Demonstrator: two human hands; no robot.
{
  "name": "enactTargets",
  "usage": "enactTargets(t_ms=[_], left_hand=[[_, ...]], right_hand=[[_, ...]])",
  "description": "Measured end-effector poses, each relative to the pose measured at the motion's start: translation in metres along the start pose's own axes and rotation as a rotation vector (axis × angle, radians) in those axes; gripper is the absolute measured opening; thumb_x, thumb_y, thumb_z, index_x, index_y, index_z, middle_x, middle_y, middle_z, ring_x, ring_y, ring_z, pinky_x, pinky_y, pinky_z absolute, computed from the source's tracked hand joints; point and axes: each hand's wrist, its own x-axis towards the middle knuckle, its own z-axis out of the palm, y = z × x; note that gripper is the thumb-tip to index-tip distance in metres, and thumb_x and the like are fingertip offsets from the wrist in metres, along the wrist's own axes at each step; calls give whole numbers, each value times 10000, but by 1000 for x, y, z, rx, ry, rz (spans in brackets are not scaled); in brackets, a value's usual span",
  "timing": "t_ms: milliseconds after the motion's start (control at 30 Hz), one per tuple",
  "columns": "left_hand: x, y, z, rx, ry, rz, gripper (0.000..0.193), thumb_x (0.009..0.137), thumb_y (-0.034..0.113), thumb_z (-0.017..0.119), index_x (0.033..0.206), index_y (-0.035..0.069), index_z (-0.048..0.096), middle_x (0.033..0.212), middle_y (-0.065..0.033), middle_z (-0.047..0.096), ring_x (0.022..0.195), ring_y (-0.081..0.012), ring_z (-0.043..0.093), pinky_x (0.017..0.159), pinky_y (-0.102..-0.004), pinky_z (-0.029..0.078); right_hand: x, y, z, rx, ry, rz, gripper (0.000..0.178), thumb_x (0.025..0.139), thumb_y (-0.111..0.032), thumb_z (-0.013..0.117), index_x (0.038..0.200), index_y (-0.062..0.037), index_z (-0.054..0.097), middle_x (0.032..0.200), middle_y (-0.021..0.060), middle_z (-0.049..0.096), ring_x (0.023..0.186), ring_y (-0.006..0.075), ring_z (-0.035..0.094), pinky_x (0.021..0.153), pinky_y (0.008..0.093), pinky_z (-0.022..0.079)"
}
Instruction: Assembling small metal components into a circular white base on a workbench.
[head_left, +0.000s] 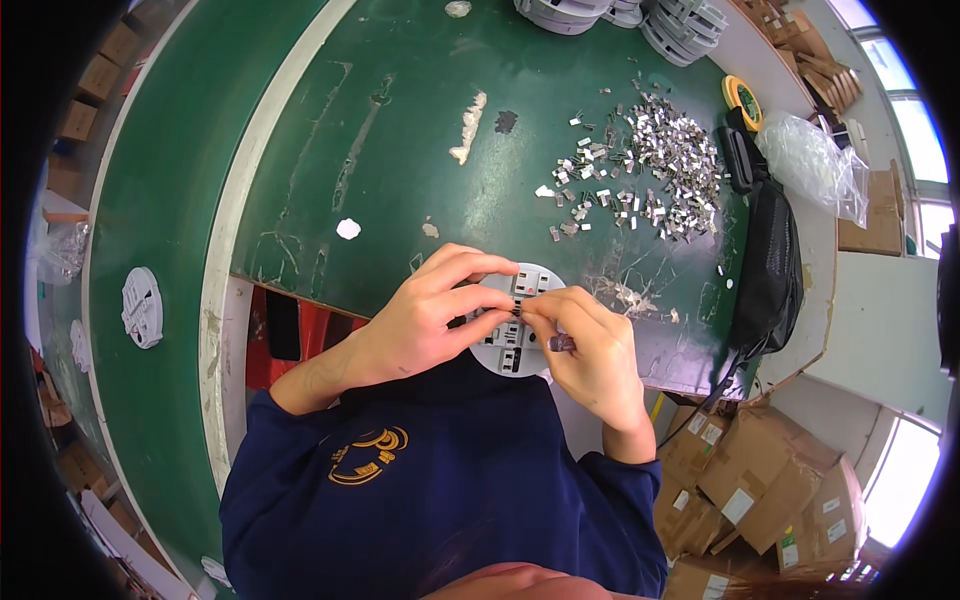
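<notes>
A round white plastic socket base (pixel 508 362) with rectangular slots and dark inserts rests at the table's near edge, close to my body. Over its left side lies my left hand (pixel 440 312), fingers curved, with thumb and fingertips pressed near the middle of the base. My right hand (pixel 592 350) is closed from the other side, its thumb and forefinger pinched at the same spot. What sits between those fingertips is mostly hidden. Small dark metal clips (pixel 562 343) show in the curl of my right hand's fingers.
A heap of small metal clips (pixel 675 165) spreads over the green table (pixel 400 210) at the right. Stacked grey plastic parts (pixel 685 30) stand at the back. A black bag (pixel 770 270), yellow tape roll (pixel 742 102) and plastic bag (pixel 815 165) line the right edge. Cardboard boxes (pixel 760 480) lie beyond.
</notes>
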Motion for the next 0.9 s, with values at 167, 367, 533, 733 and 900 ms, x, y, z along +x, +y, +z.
enactTargets(t_ms=[167, 367, 533, 733, 900], left_hand=[[-1, -1, 2, 46, 28, 40, 218, 754, -11, 786, 956, 30, 715, 1182, -92, 652, 1015, -262, 606, 788, -347, 508], [-1, -4, 4, 56, 33, 64, 227, 758, -16, 780, 969, 27, 709, 1164, -93, 648, 1016, -271, 609, 770, -349, 515], [-2, -5, 3, 51, 34, 57, 225, 760, -14, 779, 970, 25, 708, 1164, -91, 648, 1012, -270, 609, 767, -348, 515], [-1, -6, 4, 46, 37, 41, 217, 760, -8, 782, 964, 30, 716, 1156, -85, 654, 1006, -255, 610, 764, -342, 517], [0, -5, 3, 25, 26, 6, 207, 760, 4, 785, 954, 37, 722, 1153, -81, 660, 1003, -242, 611, 769, -334, 521]], right_hand=[[-3, -3, 8, -155, 45, -57, 154, 818, 42, 728, 959, -1, 687, 900, 118, 690, 708, 266, 696, 574, 327, 542], [-6, -10, 9, -265, -3, -66, 188, 813, 49, 717, 986, -3, 668, 903, 112, 667, 687, 279, 679, 561, 348, 532], [-6, -8, 8, -327, -73, -126, 337, 733, 58, 676, 1065, 21, 626, 920, 116, 604, 651, 263, 652, 558, 345, 528], [-6, -10, 13, -343, -123, -115, 441, 694, 69, 648, 1130, 35, 598, 921, 118, 562, 656, 252, 645, 566, 342, 529], [-6, -7, 14, -320, -116, -107, 437, 699, 79, 644, 1131, 35, 594, 912, 128, 553, 662, 276, 638, 578, 364, 535]])
